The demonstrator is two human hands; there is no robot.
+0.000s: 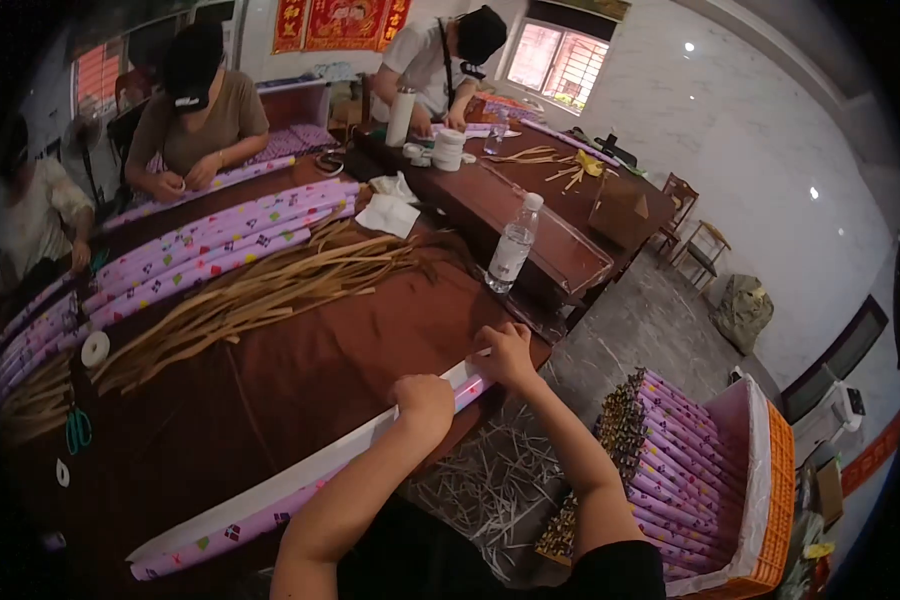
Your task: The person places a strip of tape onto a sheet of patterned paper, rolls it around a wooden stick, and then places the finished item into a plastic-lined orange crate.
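A long strip of purple patterned wrapping (232, 530) with a white edge lies along the front of the brown table, partly folded over lengthwise. My left hand (425, 405) is closed on it near its right end, knuckles up. My right hand (507, 355) pinches its far right end at the table corner, fingers bent. What lies inside the fold is hidden by my hands and the wrapping. Beyond my right hand stands a clear water bottle (514, 245) with a white cap.
Purple rolls (210, 235) and brown strips (240, 300) lie across the table, with teal-handled scissors (78, 428) and a tape roll (95, 348) at left. An orange crate (773, 500) of purple rolls stands right. Paper shreds (490, 480) cover the floor. Several people work behind.
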